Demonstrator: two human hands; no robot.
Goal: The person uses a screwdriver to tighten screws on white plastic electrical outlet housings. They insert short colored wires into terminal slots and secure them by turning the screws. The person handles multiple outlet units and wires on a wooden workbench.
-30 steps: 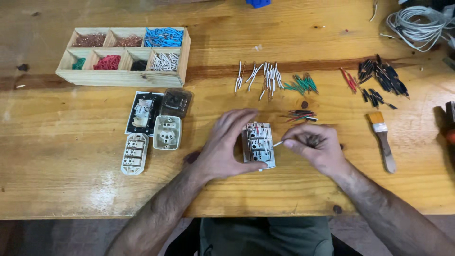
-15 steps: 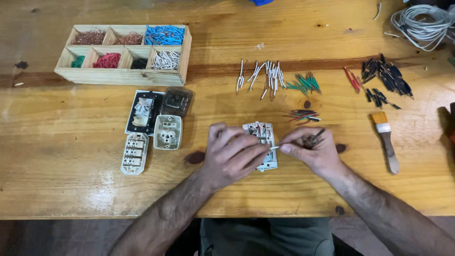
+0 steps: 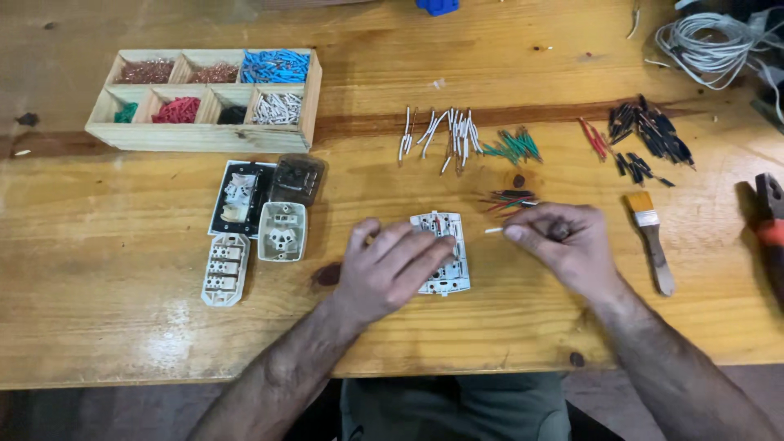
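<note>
A white electrical switch module (image 3: 445, 245) lies on the wooden table (image 3: 122, 327) in front of me. My left hand (image 3: 388, 265) rests flat on its left side and holds it down. To the right of the module, my right hand (image 3: 563, 245) pinches a short white wire piece (image 3: 493, 231) between thumb and forefinger, its tip pointing left, just clear of the module. A small bundle of mixed coloured wire pieces (image 3: 510, 198) lies just above my right hand.
A wooden compartment box (image 3: 204, 137) of sorted coloured pieces stands at back left, with several switch parts (image 3: 261, 216) below it. Rows of white (image 3: 445, 131), green (image 3: 513, 147), red (image 3: 594, 137) and black (image 3: 649, 135) wire pieces lie behind. A brush (image 3: 651, 237), pliers (image 3: 769, 229) and a cable coil (image 3: 710, 41) are right.
My right hand has drawn away from the module to the right, now holding a white wire piece. My left hand has flattened onto the module.
</note>
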